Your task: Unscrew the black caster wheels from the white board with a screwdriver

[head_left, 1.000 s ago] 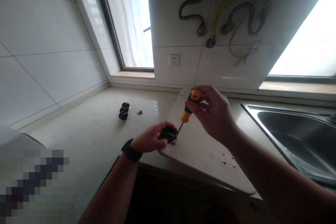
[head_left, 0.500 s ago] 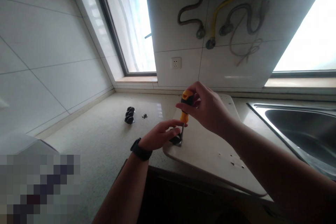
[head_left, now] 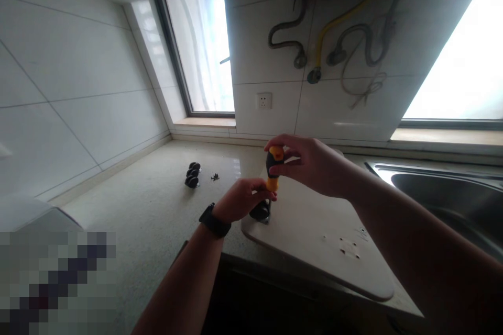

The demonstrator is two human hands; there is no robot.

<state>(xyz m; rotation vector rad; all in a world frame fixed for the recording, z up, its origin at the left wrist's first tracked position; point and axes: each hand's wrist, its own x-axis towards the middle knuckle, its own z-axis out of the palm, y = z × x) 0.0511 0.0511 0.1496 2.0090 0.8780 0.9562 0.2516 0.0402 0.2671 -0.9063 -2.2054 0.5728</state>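
My right hand (head_left: 302, 159) is wrapped round the orange and black handle of a screwdriver (head_left: 272, 183), which stands nearly upright. My left hand (head_left: 244, 198) pinches the screwdriver's shaft just under the handle. Below those fingers a black caster wheel (head_left: 259, 213) sits with its metal plate on the near left corner of a pale board (head_left: 298, 235). The screwdriver's tip is at the caster plate, but fingers and the wheel partly hide the contact.
Several black casters (head_left: 192, 174) stand in a row on the counter (head_left: 157, 209), beside a small pile of screws (head_left: 215, 177). A steel sink (head_left: 444, 204) lies to the right. More holes (head_left: 349, 247) show in the board's near right part.
My left hand has moved from holding the caster up to the screwdriver's shaft. The screwdriver, in my right hand, has gone from slanted to nearly upright. The camera view has shifted slightly.
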